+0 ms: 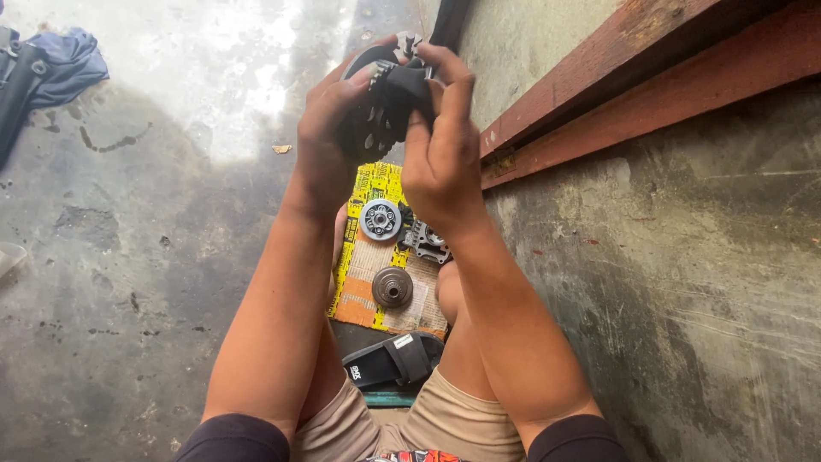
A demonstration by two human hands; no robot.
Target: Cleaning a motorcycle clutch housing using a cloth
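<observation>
Hands work together, raised above the lap: the left hand (329, 128) cups a round black metal part (376, 103) from the side, while the right hand (440, 145) pinches a dark rag (409, 90) against its face, so the step in hand looks like wiping the part clean. Turning it to reach unwiped areas would call for a firm left grip. Below, on a yellow-edged cardboard sheet (363, 295) on the concrete floor (128, 257), lie a silver disc (380, 220), a toothed metal piece (425, 241) and a brownish round hub (392, 287).

Left hand (325, 141), right hand (440, 145) raised, gripping.
</observation>
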